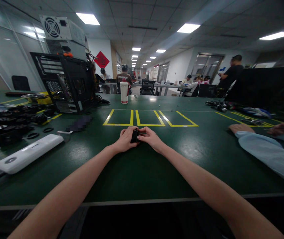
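Observation:
Both my hands meet at the middle of the green table [144,179], around a small black block-like part [134,135] whose exact kind I cannot make out. My left hand [125,139] is closed on it from the left, thumb in front and fingers behind. From the right, the fingertips of my right hand [150,137] pinch its right side. Fingers cover much of the part. Just beyond my hands, yellow tape outlines [150,125] mark the table top.
A white power strip [31,152] lies at left, near black rings [32,135] and loose black parts. Behind them stands an open computer case [69,83] topped by power supplies. A white cup [124,92] stands at the back. A co-worker's sleeved arm [266,152] rests at right.

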`<move>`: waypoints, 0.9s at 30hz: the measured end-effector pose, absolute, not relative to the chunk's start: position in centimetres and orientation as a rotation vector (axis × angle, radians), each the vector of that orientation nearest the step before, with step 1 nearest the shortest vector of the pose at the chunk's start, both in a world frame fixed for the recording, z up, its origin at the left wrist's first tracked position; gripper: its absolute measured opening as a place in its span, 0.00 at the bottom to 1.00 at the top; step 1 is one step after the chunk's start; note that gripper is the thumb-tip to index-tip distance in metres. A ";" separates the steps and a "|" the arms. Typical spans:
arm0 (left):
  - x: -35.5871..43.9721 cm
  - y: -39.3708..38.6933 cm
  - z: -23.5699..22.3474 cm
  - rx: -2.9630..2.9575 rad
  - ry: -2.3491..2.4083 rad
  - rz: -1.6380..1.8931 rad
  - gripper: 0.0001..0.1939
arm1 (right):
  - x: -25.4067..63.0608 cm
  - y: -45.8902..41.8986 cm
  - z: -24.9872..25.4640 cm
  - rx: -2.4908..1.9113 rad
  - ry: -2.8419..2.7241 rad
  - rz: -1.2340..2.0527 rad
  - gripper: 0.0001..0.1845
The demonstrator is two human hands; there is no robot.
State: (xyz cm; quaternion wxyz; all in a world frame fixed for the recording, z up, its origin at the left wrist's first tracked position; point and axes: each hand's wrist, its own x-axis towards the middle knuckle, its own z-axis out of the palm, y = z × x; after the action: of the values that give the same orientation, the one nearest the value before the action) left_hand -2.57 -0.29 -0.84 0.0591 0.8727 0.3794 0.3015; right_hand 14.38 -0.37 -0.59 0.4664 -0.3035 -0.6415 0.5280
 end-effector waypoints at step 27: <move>-2.5 -0.1 -0.9 2.665 1.157 0.908 0.30 | 14.4 -0.6 -0.4 -0.793 -1.587 1.254 0.14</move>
State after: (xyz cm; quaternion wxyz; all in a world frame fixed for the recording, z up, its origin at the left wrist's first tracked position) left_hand -2.53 -0.12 -0.89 0.0486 0.8745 0.3796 0.2979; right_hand 14.37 -0.59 -0.42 0.4658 -0.3229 -0.6463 0.5109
